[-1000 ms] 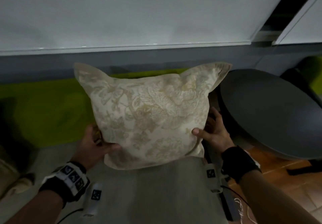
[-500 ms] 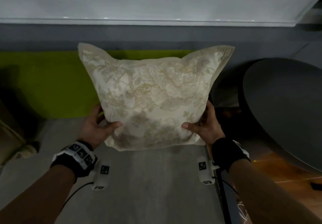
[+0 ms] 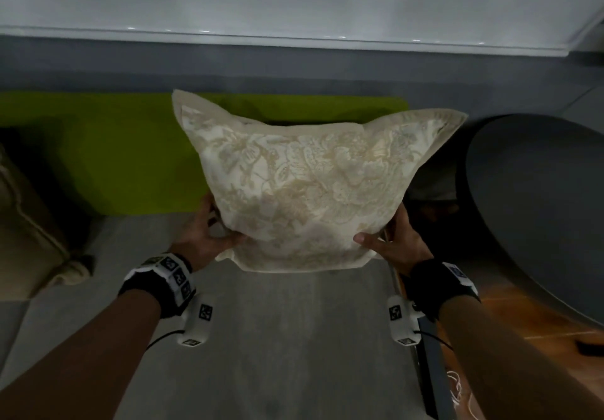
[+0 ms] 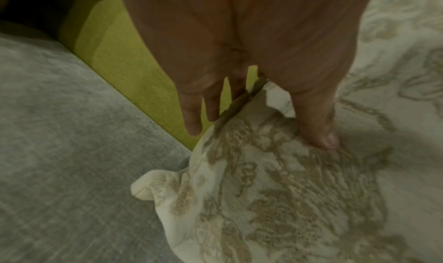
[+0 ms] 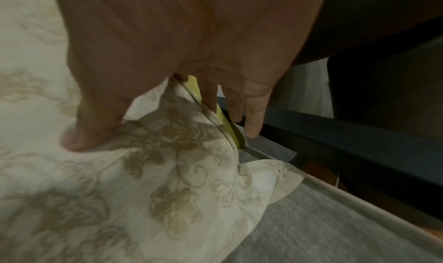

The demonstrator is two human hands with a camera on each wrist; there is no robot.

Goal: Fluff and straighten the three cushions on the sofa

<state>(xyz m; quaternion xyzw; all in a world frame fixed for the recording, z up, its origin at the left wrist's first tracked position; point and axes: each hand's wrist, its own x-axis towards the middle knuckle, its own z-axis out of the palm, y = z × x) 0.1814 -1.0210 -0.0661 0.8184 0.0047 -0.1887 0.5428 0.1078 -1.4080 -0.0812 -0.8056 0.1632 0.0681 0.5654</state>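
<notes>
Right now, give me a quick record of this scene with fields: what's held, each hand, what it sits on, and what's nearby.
held: floral cream cushion, upright
left hand: grips the cushion's lower left side, thumb in front, fingers behind
right hand: grips its lower right side the same way
surface: grey sofa seat
behind: green back cushion
right of sofa: dark round table
far left: part of another beige cushion

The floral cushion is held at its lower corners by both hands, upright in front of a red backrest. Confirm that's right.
Not quite: the backrest is green, not red, as the head view shows. The rest stands: the floral cushion is upright, with the left hand and right hand gripping its lower corners, thumbs on the front.
</notes>
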